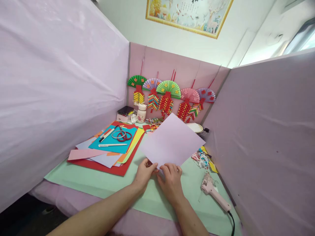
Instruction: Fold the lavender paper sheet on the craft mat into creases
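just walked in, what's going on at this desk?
A person's left hand and right hand are together at the near corner of a light purple sheet. The rest of the sheet looks flat. A stack of coloured paper lies to the left, a pink glue gun to the right, and five paper fans hang behind.

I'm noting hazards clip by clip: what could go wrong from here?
The lilac paper sheet is held only near its bottom corner by the left hand and right hand, so it might crease there. The pink glue gun lies beside the right forearm; a sideways sweep could knock it.
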Demonstrator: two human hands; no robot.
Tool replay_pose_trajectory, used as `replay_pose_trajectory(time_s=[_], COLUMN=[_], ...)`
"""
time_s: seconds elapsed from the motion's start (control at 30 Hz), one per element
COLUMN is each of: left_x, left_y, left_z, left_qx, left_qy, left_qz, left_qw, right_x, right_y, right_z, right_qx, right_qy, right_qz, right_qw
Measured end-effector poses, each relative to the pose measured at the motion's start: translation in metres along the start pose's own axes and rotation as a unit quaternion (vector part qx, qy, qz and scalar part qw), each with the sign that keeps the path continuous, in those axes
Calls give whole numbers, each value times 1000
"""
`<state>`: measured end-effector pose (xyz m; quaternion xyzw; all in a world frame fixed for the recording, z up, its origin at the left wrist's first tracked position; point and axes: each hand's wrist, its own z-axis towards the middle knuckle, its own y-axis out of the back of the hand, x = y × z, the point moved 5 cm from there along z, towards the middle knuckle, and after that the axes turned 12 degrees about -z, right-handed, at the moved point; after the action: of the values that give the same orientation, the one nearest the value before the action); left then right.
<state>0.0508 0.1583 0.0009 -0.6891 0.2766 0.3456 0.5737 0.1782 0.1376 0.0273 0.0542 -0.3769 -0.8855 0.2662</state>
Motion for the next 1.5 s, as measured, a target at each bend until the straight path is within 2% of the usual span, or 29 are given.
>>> replay_pose_trajectory(time_s=[0.27,0.37,0.43,0.47,0.5,0.53,0.57,0.63,0.67,0.73,0.8,0.93,1.03,1.13,1.37,1.5], left_x=[7,13,20,22,21,17,10,-6,-12,-17,-16,-4,3,8,8,3], left_y=[2,2,2,1,0,-2,-5,-13,-16,-16,-12,-1,-1,-4,-9,-8], left_z=[-4,-7,-12,-15,-17,-18,-19,-22,-24,-22,-15,-3,-4,-10,-14,-12], left_qx=[-38,18,89,128,165,198,223,253,260,265,268,256,249,259,260,247], left_qy=[68,143,198,202,177,121,39,-147,-219,-287,-289,-268,-281,-297,-298,-277], left_qz=[-50,-10,82,147,222,302,381,506,548,605,641,678,685,695,710,737], left_qw=[996,990,973,960,945,925,897,811,764,694,658,636,625,601,583,564], right_x=[-7,-11,-13,-14,-15,-16,-17,-18,-19,-20,-21,-20,-18,-16,-15,-17], right_y=[-5,-5,-7,-8,-9,-10,-11,-12,-13,-13,-14,-13,-13,-14,-15,-18], right_z=[1,0,0,-1,-1,-2,-2,-3,-4,-4,-4,-3,-3,-5,-6,-6], right_qx=[27,34,48,58,68,78,88,103,109,118,125,137,145,153,161,179], right_qy=[-4,-17,-28,-31,-34,-35,-36,-38,-39,-40,-41,-39,-32,-16,-4,-5], right_qz=[6,5,1,-1,-3,-5,-6,-11,-14,-17,-17,-17,-23,-26,-45,-63], right_qw=[1000,999,998,998,997,996,995,994,993,992,991,990,989,988,986,982])
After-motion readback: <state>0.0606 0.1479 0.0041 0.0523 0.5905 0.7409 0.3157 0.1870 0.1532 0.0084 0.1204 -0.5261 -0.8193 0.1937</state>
